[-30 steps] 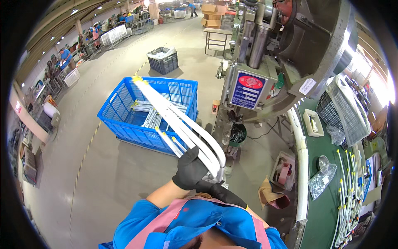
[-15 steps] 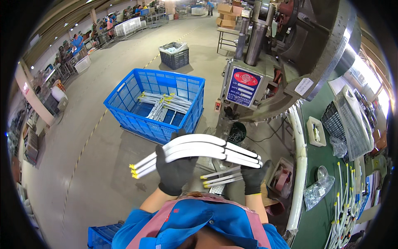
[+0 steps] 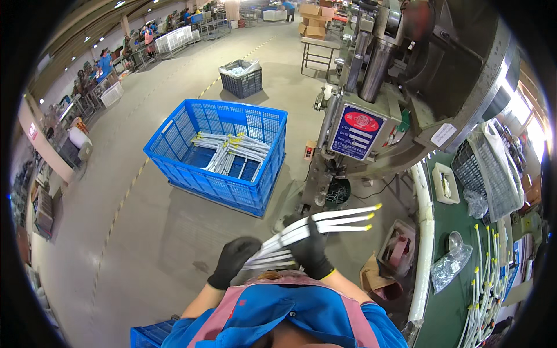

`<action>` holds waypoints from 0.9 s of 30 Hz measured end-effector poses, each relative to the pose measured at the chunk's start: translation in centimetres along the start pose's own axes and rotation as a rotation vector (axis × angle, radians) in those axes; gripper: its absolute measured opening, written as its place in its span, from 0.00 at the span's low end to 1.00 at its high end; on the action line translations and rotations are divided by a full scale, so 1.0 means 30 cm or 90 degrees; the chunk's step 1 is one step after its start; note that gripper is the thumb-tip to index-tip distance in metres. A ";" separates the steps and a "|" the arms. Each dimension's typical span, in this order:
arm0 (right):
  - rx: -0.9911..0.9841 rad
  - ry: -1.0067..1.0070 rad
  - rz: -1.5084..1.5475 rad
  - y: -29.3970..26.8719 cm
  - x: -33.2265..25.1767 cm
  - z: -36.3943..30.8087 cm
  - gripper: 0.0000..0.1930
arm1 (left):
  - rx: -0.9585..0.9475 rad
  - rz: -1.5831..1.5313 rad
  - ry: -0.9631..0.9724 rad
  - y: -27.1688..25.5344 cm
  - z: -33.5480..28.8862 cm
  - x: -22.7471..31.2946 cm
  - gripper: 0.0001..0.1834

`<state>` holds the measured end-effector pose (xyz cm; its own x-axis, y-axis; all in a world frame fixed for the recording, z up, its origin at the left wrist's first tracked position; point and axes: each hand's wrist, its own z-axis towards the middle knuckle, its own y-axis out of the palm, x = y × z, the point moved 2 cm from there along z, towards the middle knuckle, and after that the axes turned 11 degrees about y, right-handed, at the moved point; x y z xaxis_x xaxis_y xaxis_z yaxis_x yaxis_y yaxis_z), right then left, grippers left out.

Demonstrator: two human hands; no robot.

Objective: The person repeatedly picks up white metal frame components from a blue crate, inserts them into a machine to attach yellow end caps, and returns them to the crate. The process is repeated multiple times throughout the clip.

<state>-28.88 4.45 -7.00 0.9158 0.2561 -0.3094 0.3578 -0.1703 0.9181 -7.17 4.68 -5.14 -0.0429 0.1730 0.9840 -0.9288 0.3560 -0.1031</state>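
Note:
Black gloves cover both my hands. Between them I hold a small bundle of bent white tubes [image 3: 344, 220] with yellow tips, slanting up to the right over the floor. My right hand [image 3: 310, 253] is wrapped round the bundle near its middle, and the yellow tips stick out beyond it. My left hand [image 3: 239, 259] is closed at the lower left end of the bundle. Further white lengths show below, between the hands and close to my apron; how they join the rest is partly hidden.
Ahead, a large blue crate [image 3: 214, 185] holds more such tubes. A heavy press [image 3: 371, 104] stands at front right, a bin of small metal parts [image 3: 338, 191] at its foot. To the right, a green bench [image 3: 435, 301] bears tubes, a plastic bag [image 3: 451, 267] and trays. A dark crate [image 3: 242, 85] stands farther off.
The bundle has been turned round: its yellow tips pointed left and now point right. My right hand has moved left to the bundle's middle, my left hand down to its lower end.

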 end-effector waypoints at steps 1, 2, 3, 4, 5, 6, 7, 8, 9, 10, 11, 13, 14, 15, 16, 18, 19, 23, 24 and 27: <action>0.027 -0.153 -0.460 0.006 0.023 -0.010 0.16 | 0.012 0.085 0.072 0.007 0.068 -0.011 0.16; -0.001 -0.298 -0.909 0.014 0.067 -0.033 0.14 | -0.020 0.137 0.122 0.032 0.139 -0.030 0.18; -0.045 -0.210 -0.817 0.002 0.098 -0.019 0.12 | -0.050 0.175 0.220 0.055 0.205 -0.046 0.20; -0.131 -0.223 -0.746 -0.001 0.125 -0.013 0.10 | -0.183 0.080 0.146 0.075 0.256 -0.079 0.23; -0.141 -0.041 -0.536 -0.019 0.145 0.004 0.10 | -0.392 -0.044 0.087 0.086 0.313 -0.105 0.23; -0.149 0.044 -0.478 -0.032 0.158 -0.004 0.10 | -0.453 -0.125 0.013 0.095 0.337 -0.129 0.23; -0.167 0.071 -0.506 -0.035 0.167 -0.008 0.11 | -0.520 -0.199 -0.051 0.112 0.343 -0.145 0.23; -0.266 0.175 -0.302 -0.030 0.168 -0.019 0.10 | -0.580 -0.230 -0.149 0.129 0.340 -0.159 0.23; -0.125 0.247 -0.432 -0.041 0.180 -0.034 0.10 | -0.579 -0.288 -0.219 0.144 0.313 -0.163 0.26; -0.024 0.329 -0.531 -0.043 0.186 -0.057 0.11 | -0.603 -0.267 -0.203 0.152 0.298 -0.155 0.32; -0.098 0.305 -0.605 -0.025 0.173 -0.077 0.15 | -0.598 -0.278 -0.216 0.152 0.288 -0.141 0.33; -0.226 0.219 -0.944 0.019 0.155 -0.100 0.16 | -0.582 -0.297 -0.181 0.144 0.269 -0.097 0.32; -0.283 0.178 -0.981 0.042 0.149 -0.105 0.16 | -0.598 -0.290 -0.198 0.132 0.267 -0.077 0.31; -0.313 0.187 -0.980 0.054 0.133 -0.121 0.17 | -0.577 -0.263 -0.202 0.118 0.258 -0.059 0.30; -0.309 0.218 -0.945 0.066 0.139 -0.115 0.18 | -0.551 -0.246 -0.203 0.102 0.245 -0.042 0.29; -0.322 0.221 -0.899 0.070 0.110 -0.143 0.20 | -0.520 -0.198 -0.208 0.062 0.224 -0.020 0.27; -0.357 0.265 -1.046 0.061 0.095 -0.132 0.20 | -0.515 -0.140 -0.209 0.036 0.215 -0.015 0.27; -0.045 -0.004 -0.700 0.014 -0.122 -0.128 0.19 | -0.487 -0.155 -0.259 -0.063 0.164 0.005 0.29; 0.227 -0.094 -0.785 -0.009 -0.206 -0.132 0.20 | -0.488 -0.181 -0.262 -0.086 0.154 0.010 0.29; 0.462 -0.586 -1.000 0.011 -0.366 -0.069 0.20 | -0.504 -0.099 -0.220 -0.154 0.141 0.022 0.31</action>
<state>-39.18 3.54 -2.78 -0.5211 0.0949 -0.8482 0.5892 -0.6791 -0.4379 -4.45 -0.73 -3.41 -0.1652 -0.1720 0.9712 -0.4109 0.9072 0.0907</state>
